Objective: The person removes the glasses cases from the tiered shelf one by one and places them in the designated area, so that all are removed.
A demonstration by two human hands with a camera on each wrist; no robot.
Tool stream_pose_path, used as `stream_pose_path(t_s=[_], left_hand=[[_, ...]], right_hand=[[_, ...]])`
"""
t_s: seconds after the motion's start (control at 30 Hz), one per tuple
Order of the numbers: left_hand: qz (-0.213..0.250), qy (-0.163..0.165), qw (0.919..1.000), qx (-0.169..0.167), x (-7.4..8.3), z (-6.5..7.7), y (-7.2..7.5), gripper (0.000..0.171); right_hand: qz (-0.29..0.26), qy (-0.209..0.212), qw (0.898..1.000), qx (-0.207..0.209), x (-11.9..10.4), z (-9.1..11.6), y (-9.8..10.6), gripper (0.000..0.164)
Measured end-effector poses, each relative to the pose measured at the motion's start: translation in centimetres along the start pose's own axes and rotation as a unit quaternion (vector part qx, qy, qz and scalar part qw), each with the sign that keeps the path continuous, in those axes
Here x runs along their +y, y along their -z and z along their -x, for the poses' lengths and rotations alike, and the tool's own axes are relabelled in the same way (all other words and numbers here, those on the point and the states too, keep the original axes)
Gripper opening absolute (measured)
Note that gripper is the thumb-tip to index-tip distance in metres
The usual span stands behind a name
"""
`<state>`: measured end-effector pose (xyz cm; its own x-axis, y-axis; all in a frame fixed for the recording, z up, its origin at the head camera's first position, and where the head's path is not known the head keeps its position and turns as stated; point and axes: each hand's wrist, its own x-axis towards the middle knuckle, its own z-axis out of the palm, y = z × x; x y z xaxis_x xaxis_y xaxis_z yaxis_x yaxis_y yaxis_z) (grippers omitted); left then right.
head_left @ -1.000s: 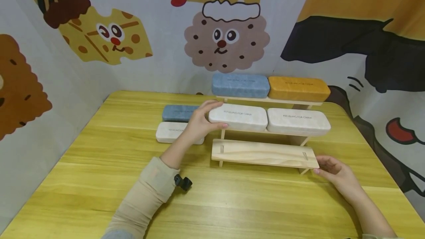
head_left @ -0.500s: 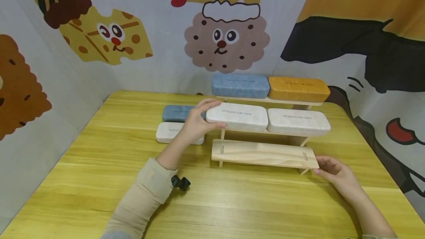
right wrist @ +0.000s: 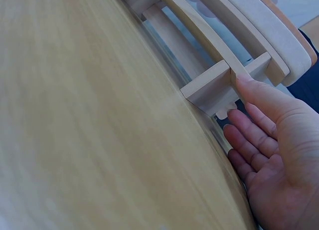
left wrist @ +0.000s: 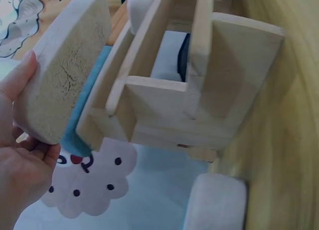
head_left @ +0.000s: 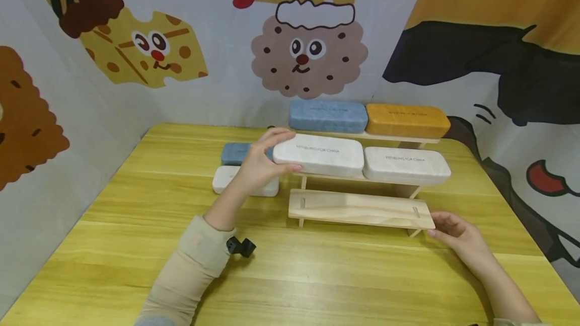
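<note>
Blue case (head_left: 233,154): just left of my left grip (head_left: 260,165); bump risk if I swing wide.
Held white case (head_left: 319,156): pinched by its end there; lopsided hold could tip it.
Right grip (head_left: 464,240): thumb touching rack (head_left: 358,209) end, fingers loose; knocked, rack might slide.

lower blue case (head_left: 234,153) half-lost behind left hand (head_left: 260,165), lettering (head_left: 408,113) on orange case (head_left: 408,127) unreadable from here, right sleeve (head_left: 516,322) cut off
</note>
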<state>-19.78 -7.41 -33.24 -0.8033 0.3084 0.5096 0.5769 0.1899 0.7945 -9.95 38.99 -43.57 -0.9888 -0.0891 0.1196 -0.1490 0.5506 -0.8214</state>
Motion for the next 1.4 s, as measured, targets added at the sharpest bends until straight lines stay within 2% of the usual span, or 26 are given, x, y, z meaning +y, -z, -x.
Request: stream_pose_path(t_s=[0.13,0.3,0.63,1.03,1.4], left_hand=[[0.001,-0.021,0.9998,0.007,0.4,0.0,0.8,0.067],[0.005,-0.03,0.9994,0.017,0.9,0.0,1.8,0.066],[0.027,-0.066,0.9965,0.044,1.1,0.0,4.2,0.064],[0.055,-0.053,0.9946,0.07,1.6,0.5,7.3,0.061],[0.069,-0.035,0.9935,0.083,1.5,1.2,9.5,0.06]], right_hand=[[0.003,0.0,1.0,-0.001,-0.1,-0.1,0.0,0.039],[-0.002,0.004,1.0,-0.002,-0.1,-0.2,0.0,0.038],[-0.005,0.01,1.0,0.0,0.0,-0.1,-0.1,0.037],[-0.006,-0.001,1.0,0.0,-0.2,-0.1,0.0,0.038],[0.005,-0.006,1.0,-0.006,-0.1,0.1,-0.1,0.037]])
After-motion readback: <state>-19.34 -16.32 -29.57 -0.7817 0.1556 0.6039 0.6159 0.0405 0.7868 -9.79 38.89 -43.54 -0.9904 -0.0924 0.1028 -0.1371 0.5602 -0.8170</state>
